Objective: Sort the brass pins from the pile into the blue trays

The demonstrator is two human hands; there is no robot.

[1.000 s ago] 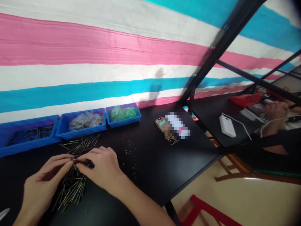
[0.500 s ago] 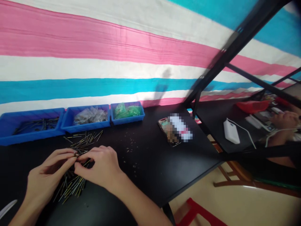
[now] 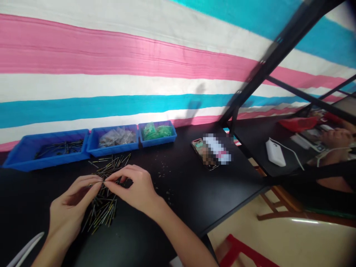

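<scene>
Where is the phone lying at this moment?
In the head view, the phone lies flat on the black table, right of the three blue trays and near the table's right edge.

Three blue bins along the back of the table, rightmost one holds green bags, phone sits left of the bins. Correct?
Not quite. The phone lies to the right of the three blue bins, not left. The rest holds: the rightmost bin holds green bags, and the bins line the back of the black table. The head view shows it.
</scene>
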